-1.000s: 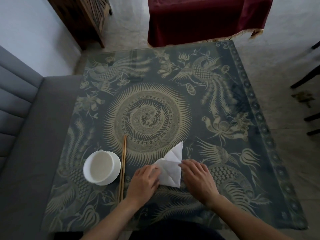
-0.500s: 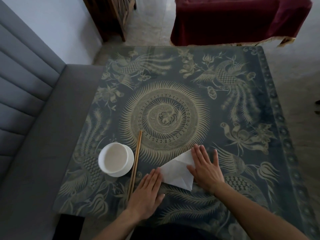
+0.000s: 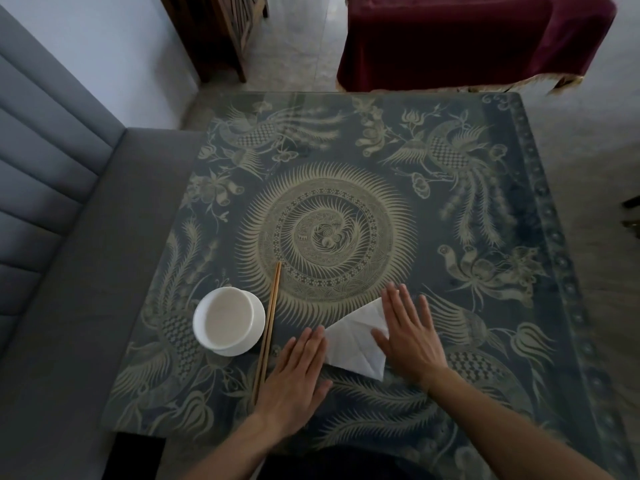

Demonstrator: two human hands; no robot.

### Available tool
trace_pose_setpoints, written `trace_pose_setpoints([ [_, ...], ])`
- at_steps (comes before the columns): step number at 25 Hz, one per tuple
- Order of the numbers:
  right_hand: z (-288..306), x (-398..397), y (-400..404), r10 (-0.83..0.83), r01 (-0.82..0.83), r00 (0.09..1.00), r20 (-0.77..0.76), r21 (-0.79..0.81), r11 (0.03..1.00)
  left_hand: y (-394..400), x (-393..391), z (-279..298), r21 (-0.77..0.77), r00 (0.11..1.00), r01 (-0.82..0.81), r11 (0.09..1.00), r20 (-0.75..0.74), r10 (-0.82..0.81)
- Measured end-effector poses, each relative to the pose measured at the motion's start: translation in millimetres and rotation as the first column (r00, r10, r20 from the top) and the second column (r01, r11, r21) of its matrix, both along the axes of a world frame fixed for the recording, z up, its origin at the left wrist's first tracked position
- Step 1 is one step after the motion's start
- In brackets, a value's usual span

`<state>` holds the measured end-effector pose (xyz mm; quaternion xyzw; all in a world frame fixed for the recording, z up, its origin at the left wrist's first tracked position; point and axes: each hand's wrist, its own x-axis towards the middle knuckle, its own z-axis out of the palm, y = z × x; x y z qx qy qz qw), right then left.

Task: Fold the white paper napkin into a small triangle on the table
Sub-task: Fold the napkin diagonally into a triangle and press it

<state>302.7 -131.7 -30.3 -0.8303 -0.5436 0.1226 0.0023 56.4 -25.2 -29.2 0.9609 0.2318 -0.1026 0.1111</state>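
Note:
The white paper napkin (image 3: 356, 339) lies flat on the patterned table (image 3: 346, 140) near its front edge, folded into a triangle with creases showing. My right hand (image 3: 407, 336) rests palm down on the napkin's right part, fingers spread and pointing away from me. My left hand (image 3: 298, 375) lies flat on the table, its fingertips touching the napkin's left corner. Neither hand grips anything.
A white bowl (image 3: 228, 320) stands left of the napkin, with a pair of wooden chopsticks (image 3: 268, 327) lying between them. A grey sofa (image 3: 62, 258) runs along the table's left side. A dark red draped piece of furniture (image 3: 467, 39) stands beyond the far edge.
The raised napkin flap has been pressed down flat. My right hand slid up over the napkin's right part, and my left hand flattened and drew back to the left corner.

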Motion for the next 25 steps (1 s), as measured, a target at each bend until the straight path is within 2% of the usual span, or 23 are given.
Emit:
trace_pose_setpoints([
  [2, 1, -21, 5, 0.108, -0.106, 0.993, -0.039, 0.044, 0.993, 3, 22, 5, -0.011, 0.999, 0.044, 0.999, 0.033, -0.044],
  [5, -6, -45, 11, 0.237, -0.238, 0.971, -0.043, -0.025, 0.971, 1, 50, 2, -0.061, 0.996, 0.078, 0.995, 0.036, -0.076],
  [9, -13, -41, 9, 0.162, -0.168, 0.985, -0.059, -0.103, 0.981, -6, 50, -12, -0.097, 0.999, 0.04, 0.994, -0.009, -0.041],
  [15, -18, -27, 12, 0.121, -0.131, 0.987, -0.11, -0.094, 0.987, -10, 42, -20, -0.092, 1.0, 0.012, 0.996, 0.008, -0.011],
  [21, -15, 21, 9, 0.018, -0.019, 1.0, -0.012, -0.106, 0.994, -3, 22, -19, -0.055, 1.0, 0.019, 0.998, -0.003, -0.019],
  [25, -16, 35, 7, 0.029, -0.023, 0.998, 0.053, -0.114, 0.993, 0, 8, -19, -0.035, 0.999, -0.002, 0.999, -0.042, 0.001],
])
